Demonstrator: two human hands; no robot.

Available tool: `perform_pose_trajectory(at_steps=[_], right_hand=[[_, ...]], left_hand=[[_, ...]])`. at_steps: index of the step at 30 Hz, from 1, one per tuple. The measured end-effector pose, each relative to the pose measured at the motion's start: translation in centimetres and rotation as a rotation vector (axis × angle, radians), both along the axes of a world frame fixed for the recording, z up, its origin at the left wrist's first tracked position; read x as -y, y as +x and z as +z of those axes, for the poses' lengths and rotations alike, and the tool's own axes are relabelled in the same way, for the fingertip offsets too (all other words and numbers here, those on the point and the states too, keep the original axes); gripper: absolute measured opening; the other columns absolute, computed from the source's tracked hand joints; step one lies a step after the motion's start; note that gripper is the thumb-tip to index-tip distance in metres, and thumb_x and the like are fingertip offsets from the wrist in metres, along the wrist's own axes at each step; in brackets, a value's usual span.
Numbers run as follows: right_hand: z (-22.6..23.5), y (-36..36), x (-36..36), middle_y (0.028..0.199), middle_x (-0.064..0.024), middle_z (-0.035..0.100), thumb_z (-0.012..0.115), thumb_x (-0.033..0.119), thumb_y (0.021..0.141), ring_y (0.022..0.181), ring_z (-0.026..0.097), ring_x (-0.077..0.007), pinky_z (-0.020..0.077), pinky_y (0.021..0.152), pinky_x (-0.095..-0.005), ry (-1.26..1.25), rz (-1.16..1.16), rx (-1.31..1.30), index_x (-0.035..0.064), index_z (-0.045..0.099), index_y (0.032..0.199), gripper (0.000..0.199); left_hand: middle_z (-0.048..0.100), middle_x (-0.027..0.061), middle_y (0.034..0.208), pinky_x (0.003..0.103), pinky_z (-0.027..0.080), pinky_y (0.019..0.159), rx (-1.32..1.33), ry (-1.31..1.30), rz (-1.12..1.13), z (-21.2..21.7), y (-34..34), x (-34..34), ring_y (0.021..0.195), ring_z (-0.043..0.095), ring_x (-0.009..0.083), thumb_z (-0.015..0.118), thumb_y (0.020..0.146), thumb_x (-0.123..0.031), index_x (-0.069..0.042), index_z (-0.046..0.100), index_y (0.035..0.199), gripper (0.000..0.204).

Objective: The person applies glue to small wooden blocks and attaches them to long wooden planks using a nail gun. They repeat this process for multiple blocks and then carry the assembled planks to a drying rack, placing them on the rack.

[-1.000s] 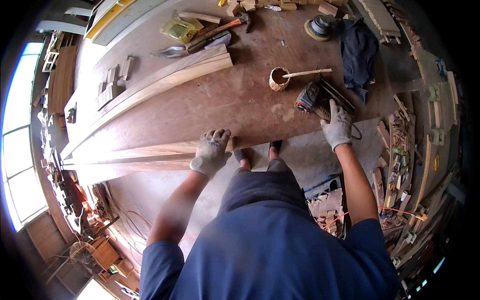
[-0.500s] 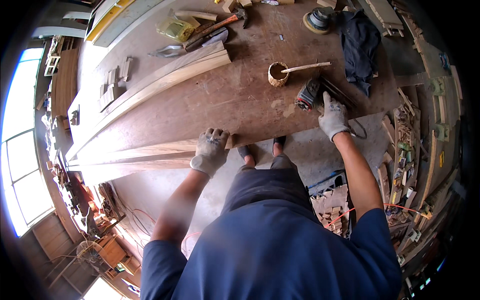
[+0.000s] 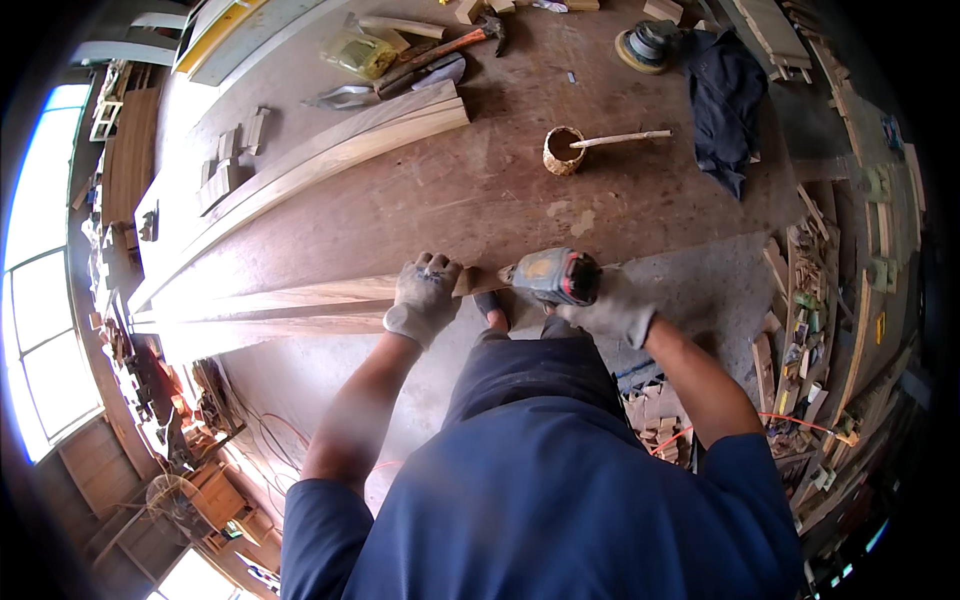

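Note:
My left hand (image 3: 425,295), in a grey work glove, presses flat on the near end of a long wooden plank (image 3: 300,300) that lies along the front edge of the brown workbench (image 3: 480,200). My right hand (image 3: 610,312), also gloved, grips a teal and red power tool (image 3: 555,277). The tool's nose points left at the plank's end, close to my left hand.
A second long plank (image 3: 330,160) lies farther back on the bench. Beyond it sit a small woven cup with a stick (image 3: 565,150), a dark cloth (image 3: 728,95), a round sander (image 3: 645,45), a hammer (image 3: 440,52) and wood offcuts. Scrap wood fills bins at right.
My right hand has picked the power tool up off the bench at the right and carried it left to the plank's end. My left hand stays on the plank.

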State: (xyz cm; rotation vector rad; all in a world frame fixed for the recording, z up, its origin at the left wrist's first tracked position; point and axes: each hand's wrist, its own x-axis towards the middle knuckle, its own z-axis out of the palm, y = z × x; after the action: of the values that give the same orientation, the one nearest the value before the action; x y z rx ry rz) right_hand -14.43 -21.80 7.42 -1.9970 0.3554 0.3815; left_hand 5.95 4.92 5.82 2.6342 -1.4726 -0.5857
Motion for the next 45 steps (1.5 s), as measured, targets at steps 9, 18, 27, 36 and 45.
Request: perform_pose_trajectory(at_steps=[9,18,27,36,45], right_hand=[[-1.0,2.3,-3.0,0.093,-0.0148,0.077,0.076,0.032,0.087,0.089,0.075,-0.0387,0.0598,0.078,-0.0494,-0.197,0.087,0.173,0.0139,0.072,0.107,0.028],[-2.5,2.9,-3.2,0.089,-0.0128,0.076,0.078,0.025,0.085,0.083,0.075,-0.0370,0.0600,0.073,-0.0483,-0.248,0.104,0.323,0.0111,0.069,0.100,0.022],[-1.8,3.7,-2.8,0.082,-0.0148,0.075,0.079,0.031,0.085,0.081,0.075,-0.0378,0.0607,0.073,-0.0476,-0.230,0.101,0.312,0.0129,0.070,0.093,0.022],[-2.6,3.6,-2.9,0.083,-0.0134,0.075,0.080,0.030,0.086,0.083,0.075,-0.0378,0.0601,0.073,-0.0478,-0.253,0.140,0.345,0.0143,0.070,0.093,0.020],[-1.7,3.8,-2.8,0.087,-0.0143,0.076,0.080,0.032,0.087,0.086,0.075,-0.0378,0.0605,0.075,-0.0473,-0.208,0.132,0.282,0.0136,0.072,0.096,0.022]], left_hand=[[0.071,0.0094,0.122,0.045,0.053,0.101,0.000,0.075,-0.002,0.0,-0.1,0.1,0.119,0.063,0.0321,0.079,0.079,-0.022,-0.012,0.073,0.119,0.041],[0.071,0.0100,0.119,0.046,0.053,0.099,0.010,0.072,-0.012,-0.1,-0.2,0.2,0.117,0.063,0.0325,0.078,0.080,-0.022,-0.011,0.072,0.119,0.041],[0.070,0.0103,0.117,0.046,0.053,0.099,-0.004,0.101,-0.004,-0.2,0.0,0.4,0.116,0.064,0.0324,0.077,0.079,-0.021,-0.011,0.073,0.117,0.040],[0.071,0.0097,0.117,0.045,0.054,0.099,-0.009,0.078,0.008,0.0,0.0,0.4,0.115,0.064,0.0325,0.077,0.078,-0.020,-0.011,0.073,0.118,0.041],[0.071,0.0097,0.117,0.045,0.053,0.098,0.001,0.070,0.004,-0.3,0.0,0.2,0.115,0.064,0.0322,0.078,0.078,-0.021,-0.011,0.073,0.118,0.042]])
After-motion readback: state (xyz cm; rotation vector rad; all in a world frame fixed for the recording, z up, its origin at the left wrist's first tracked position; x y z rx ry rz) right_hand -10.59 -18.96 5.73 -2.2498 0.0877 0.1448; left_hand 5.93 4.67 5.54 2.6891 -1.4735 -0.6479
